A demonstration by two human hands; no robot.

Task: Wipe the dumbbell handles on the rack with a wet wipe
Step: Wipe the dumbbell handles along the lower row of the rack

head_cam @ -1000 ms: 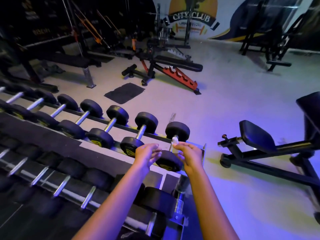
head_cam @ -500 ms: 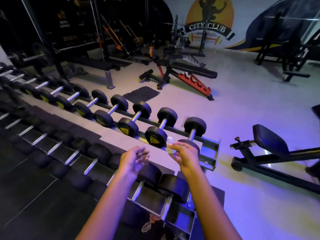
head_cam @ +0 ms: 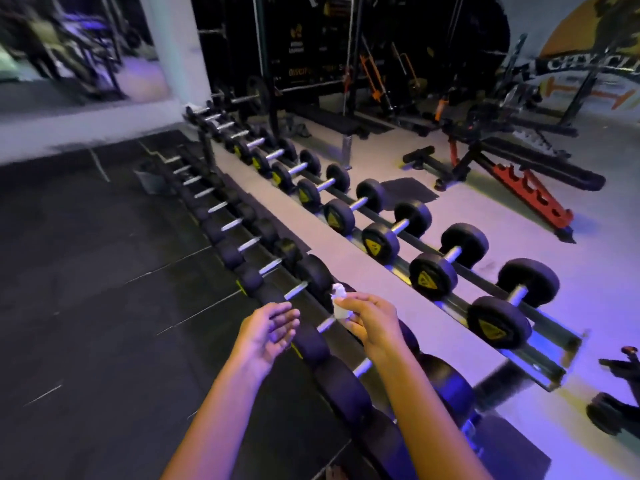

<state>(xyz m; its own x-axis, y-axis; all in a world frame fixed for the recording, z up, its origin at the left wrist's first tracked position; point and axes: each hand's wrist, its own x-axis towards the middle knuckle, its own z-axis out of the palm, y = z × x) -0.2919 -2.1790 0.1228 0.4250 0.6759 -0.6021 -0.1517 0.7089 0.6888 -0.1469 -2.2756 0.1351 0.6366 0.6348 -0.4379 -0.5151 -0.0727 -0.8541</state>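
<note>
Pinching a crumpled white wet wipe (head_cam: 338,303) in right hand (head_cam: 375,327), just above a lower-tier dumbbell handle (head_cam: 325,326) of the dumbbell rack (head_cam: 547,358); holding left hand (head_cam: 268,332) over the rack's front, fingers loose, grasping nothing.

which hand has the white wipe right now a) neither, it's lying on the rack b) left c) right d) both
C: the right hand pinches the wipe in its fingertips, while the left hand is open with relaxed fingers and holds nothing.
</note>
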